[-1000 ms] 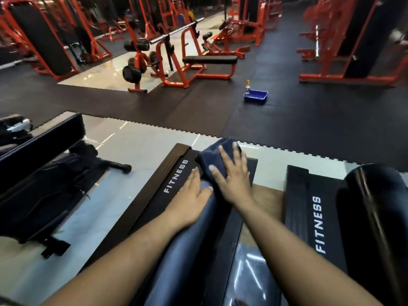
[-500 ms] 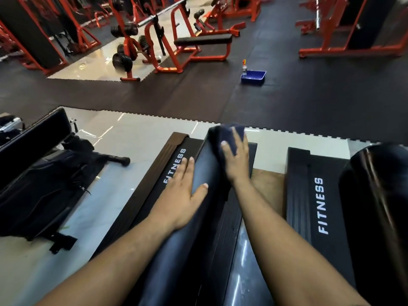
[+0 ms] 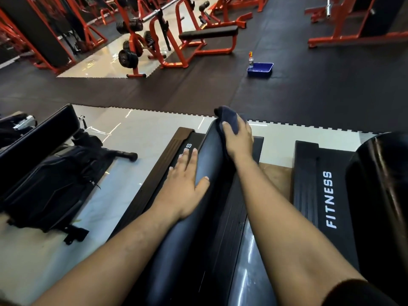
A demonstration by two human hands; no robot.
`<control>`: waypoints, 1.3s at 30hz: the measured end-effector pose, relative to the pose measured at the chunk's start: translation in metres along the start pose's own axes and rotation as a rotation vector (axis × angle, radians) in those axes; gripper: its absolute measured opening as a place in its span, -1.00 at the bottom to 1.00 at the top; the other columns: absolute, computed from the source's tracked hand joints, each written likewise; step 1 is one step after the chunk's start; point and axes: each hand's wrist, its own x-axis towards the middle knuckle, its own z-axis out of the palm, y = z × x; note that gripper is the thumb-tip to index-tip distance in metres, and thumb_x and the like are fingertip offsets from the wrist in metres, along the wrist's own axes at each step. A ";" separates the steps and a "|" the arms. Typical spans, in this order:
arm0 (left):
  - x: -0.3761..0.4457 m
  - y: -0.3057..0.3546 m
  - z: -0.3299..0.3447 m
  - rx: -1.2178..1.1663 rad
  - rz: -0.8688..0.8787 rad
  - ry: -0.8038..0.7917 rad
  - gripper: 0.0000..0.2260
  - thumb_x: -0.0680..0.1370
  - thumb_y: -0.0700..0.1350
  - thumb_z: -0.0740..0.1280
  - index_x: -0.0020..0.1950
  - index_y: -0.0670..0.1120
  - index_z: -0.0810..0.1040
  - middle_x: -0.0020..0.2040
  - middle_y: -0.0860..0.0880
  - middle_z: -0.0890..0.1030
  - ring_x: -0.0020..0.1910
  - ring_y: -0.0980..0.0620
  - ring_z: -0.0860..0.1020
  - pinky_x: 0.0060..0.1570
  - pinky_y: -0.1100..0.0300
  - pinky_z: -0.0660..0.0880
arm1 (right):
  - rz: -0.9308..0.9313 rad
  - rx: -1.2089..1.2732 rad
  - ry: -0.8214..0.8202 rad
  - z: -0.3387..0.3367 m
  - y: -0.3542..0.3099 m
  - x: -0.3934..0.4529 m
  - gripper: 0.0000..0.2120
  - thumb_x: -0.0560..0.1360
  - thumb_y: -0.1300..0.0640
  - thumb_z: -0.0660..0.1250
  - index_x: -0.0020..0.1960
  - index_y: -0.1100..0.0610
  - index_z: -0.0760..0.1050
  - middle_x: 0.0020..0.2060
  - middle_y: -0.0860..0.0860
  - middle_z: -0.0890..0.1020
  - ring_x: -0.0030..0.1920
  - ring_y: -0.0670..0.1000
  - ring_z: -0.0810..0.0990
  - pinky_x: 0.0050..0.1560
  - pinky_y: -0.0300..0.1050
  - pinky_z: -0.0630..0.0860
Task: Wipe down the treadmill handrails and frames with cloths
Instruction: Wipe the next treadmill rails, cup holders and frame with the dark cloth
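Note:
A long black padded handrail [image 3: 192,228] of the treadmill runs away from me down the middle of the view. My left hand [image 3: 185,186] lies flat on its left side with the fingers straight. At the rail's far end my right hand [image 3: 239,141] presses a dark blue cloth [image 3: 228,119] over the tip, fingers wrapped around the right side. The treadmill's black side frame [image 3: 167,160] with white lettering lies below on the left.
A second treadmill frame [image 3: 329,199] marked FITNESS and another black rail [image 3: 384,184] are on the right. A black machine [image 3: 50,184] sits on the left. On the dark floor mat ahead stand a blue tray [image 3: 260,70] and a small bottle [image 3: 250,60], with orange benches [image 3: 207,38] beyond.
My right hand has slid the cloth farther along the rail to its far end. My left hand has stayed flat on the rail. The view has tilted downward.

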 end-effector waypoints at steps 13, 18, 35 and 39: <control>-0.008 0.005 -0.003 -0.138 -0.007 0.056 -0.11 0.55 0.39 -0.01 0.64 -0.09 -0.35 0.66 -0.04 -0.34 0.63 0.10 -0.30 0.63 -0.06 -0.14 | -0.253 -0.329 -0.089 0.004 -0.028 -0.034 -0.47 0.52 -0.20 0.38 0.47 -0.26 0.41 0.65 -0.16 0.09 0.64 0.08 -0.03 0.47 0.48 0.13; -0.010 0.004 -0.004 -0.273 0.008 0.134 -0.03 0.46 0.43 -0.02 0.63 -0.12 -0.36 0.65 -0.04 -0.36 0.60 0.15 -0.32 0.63 -0.07 -0.13 | -0.500 -0.160 -0.074 0.011 0.024 -0.127 -0.47 0.49 -0.25 0.31 0.45 -0.35 0.35 0.61 -0.17 0.21 0.64 0.07 0.02 0.54 0.32 0.15; 0.001 -0.001 0.001 -0.102 0.002 0.010 -0.10 0.51 0.45 -0.03 0.67 0.00 -0.28 0.68 0.01 -0.25 0.64 0.13 -0.25 0.63 -0.05 -0.14 | -0.030 0.321 0.029 0.014 0.052 -0.099 -0.32 0.57 -0.21 0.27 0.63 -0.11 0.18 0.62 -0.08 0.12 0.60 -0.18 0.04 0.54 -0.35 -0.02; -0.003 0.001 0.001 -0.085 0.008 0.019 -0.19 0.62 0.34 0.04 0.67 -0.02 -0.28 0.68 -0.01 -0.25 0.65 0.11 -0.25 0.63 -0.06 -0.14 | 0.203 0.368 0.051 0.005 0.030 -0.078 -0.38 0.67 -0.10 0.23 0.66 0.01 0.14 0.66 0.08 0.12 0.62 0.07 0.14 0.58 -0.08 0.09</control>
